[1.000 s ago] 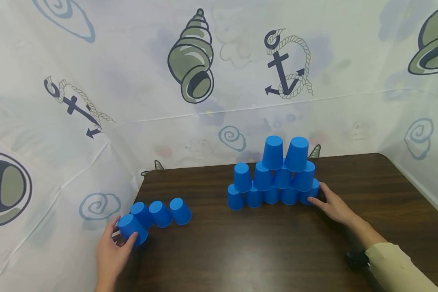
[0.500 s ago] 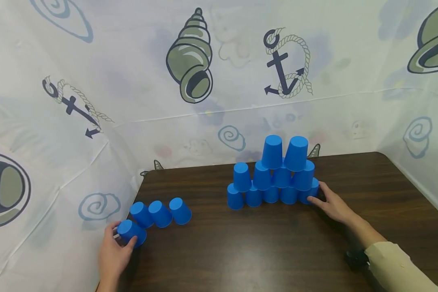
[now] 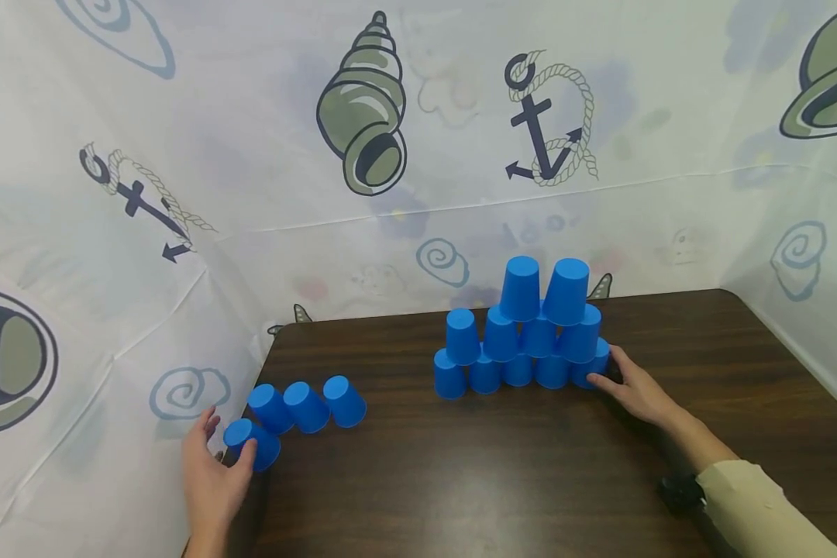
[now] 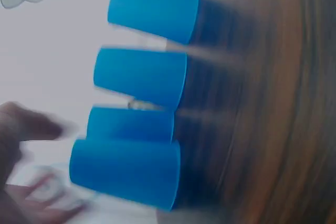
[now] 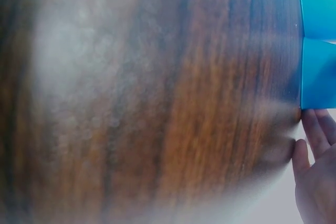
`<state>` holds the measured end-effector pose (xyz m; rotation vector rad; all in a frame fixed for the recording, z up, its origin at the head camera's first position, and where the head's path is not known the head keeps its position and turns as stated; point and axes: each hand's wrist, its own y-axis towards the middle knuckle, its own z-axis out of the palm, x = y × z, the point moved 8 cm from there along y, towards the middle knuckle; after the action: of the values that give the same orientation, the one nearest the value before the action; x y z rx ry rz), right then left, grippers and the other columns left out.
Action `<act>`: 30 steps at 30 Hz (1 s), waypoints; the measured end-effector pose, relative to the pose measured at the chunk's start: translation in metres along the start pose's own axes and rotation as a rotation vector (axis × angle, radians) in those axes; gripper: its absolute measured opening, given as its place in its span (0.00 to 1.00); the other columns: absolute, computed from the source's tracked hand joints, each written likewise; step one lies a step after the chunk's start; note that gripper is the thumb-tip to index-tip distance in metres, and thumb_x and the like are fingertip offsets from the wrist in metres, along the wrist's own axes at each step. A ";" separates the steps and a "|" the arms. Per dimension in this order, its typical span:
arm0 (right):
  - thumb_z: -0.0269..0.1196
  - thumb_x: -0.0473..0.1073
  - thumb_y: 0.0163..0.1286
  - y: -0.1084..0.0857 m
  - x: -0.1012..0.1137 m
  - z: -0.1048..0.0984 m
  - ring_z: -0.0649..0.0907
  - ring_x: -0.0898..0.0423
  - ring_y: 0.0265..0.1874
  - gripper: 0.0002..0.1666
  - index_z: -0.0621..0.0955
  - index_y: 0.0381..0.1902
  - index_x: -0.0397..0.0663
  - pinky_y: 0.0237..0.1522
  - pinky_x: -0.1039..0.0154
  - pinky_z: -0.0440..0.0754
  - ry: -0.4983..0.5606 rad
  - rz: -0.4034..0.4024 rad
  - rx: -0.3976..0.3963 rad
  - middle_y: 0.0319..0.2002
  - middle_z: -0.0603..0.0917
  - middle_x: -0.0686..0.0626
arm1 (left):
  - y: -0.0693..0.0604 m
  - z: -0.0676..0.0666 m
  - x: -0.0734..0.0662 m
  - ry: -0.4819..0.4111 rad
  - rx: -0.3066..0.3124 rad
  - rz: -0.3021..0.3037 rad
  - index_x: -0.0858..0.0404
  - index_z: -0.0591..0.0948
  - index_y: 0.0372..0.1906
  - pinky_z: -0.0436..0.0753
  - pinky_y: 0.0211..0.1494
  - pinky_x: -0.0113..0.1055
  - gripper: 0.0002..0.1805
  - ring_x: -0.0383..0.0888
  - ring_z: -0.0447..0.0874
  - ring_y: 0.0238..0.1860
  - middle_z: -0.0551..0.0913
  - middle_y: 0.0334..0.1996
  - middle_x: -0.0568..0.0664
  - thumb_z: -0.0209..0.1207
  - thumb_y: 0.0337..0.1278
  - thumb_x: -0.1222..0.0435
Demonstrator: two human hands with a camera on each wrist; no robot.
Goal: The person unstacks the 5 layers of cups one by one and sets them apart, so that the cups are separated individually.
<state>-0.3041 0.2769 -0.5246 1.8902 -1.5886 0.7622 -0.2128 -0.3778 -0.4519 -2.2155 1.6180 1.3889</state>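
My left hand point(image 3: 212, 473) is beside the nearest upside-down blue cup point(image 3: 253, 448) at the table's left edge. Its fingers are spread and lifted off the cup, as the gap in the left wrist view shows; in the head view the thumb overlaps the cup's side. Behind that cup stand 3 more: a left cup point(image 3: 270, 409), a middle cup point(image 3: 307, 408) and a right cup point(image 3: 345, 402). My right hand point(image 3: 635, 391) has its fingertips at the rightmost bottom cup point(image 3: 595, 366) of the stack. In the right wrist view the fingers point(image 5: 315, 129) look fairly straight.
Upside-down blue cups form a stack of 3 levels at the right back, with two top cups, a left one point(image 3: 520, 289) and a right one point(image 3: 567, 292). A patterned white cloth point(image 3: 460, 155) hangs behind and beside the dark wooden table point(image 3: 474, 480).
The left hand lowered the nearest cup onto the table, then its fingers spread and came off it. The right hand stays at the stack's bottom right cup.
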 end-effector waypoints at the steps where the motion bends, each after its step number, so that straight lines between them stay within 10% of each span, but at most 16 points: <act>1: 0.56 0.58 0.74 0.000 0.000 0.000 0.61 0.24 0.66 0.47 0.50 0.74 0.35 0.59 0.25 0.59 -0.001 0.002 0.001 0.69 0.59 0.25 | -0.001 -0.006 -0.008 -0.028 -0.071 0.041 0.57 0.64 0.72 0.75 0.58 0.60 0.42 0.59 0.70 0.63 0.69 0.65 0.61 0.68 0.51 0.70; 6: 0.56 0.58 0.74 0.001 -0.001 0.001 0.61 0.24 0.66 0.47 0.50 0.75 0.35 0.59 0.25 0.60 -0.007 0.013 0.002 0.69 0.59 0.26 | -0.010 -0.028 -0.052 -0.175 -0.336 0.294 0.61 0.76 0.63 0.78 0.56 0.29 0.31 0.43 0.77 0.55 0.79 0.57 0.54 0.66 0.50 0.71; 12: 0.56 0.59 0.73 0.000 -0.002 0.001 0.60 0.24 0.66 0.48 0.50 0.75 0.36 0.60 0.25 0.59 -0.011 0.019 0.005 0.69 0.59 0.26 | -0.019 -0.017 -0.110 -0.341 -0.333 0.544 0.71 0.80 0.54 0.76 0.52 0.24 0.24 0.44 0.77 0.49 0.81 0.47 0.63 0.65 0.45 0.76; 20: 0.56 0.59 0.73 0.002 -0.002 0.002 0.60 0.24 0.66 0.48 0.49 0.75 0.36 0.60 0.25 0.59 -0.009 0.026 0.005 0.70 0.58 0.26 | -0.031 0.013 -0.206 -0.536 -0.079 0.639 0.76 0.77 0.53 0.83 0.50 0.37 0.25 0.51 0.79 0.48 0.80 0.46 0.64 0.63 0.44 0.84; 25: 0.56 0.59 0.73 0.002 -0.001 0.002 0.60 0.24 0.66 0.48 0.50 0.75 0.35 0.60 0.25 0.59 -0.005 0.016 0.001 0.70 0.58 0.26 | -0.030 0.059 -0.239 -0.569 0.165 0.663 0.66 0.74 0.61 0.83 0.47 0.54 0.31 0.52 0.79 0.54 0.79 0.52 0.59 0.66 0.48 0.81; 30: 0.56 0.59 0.73 0.000 -0.001 0.002 0.60 0.24 0.66 0.48 0.50 0.75 0.35 0.59 0.25 0.59 0.001 0.018 0.006 0.69 0.58 0.25 | -0.034 0.103 -0.274 -0.517 0.350 0.726 0.56 0.71 0.67 0.82 0.54 0.49 0.33 0.47 0.75 0.59 0.76 0.57 0.49 0.66 0.56 0.72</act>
<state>-0.3042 0.2761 -0.5270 1.8816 -1.6064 0.7758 -0.2604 -0.1096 -0.3391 -0.9845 2.2913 1.4667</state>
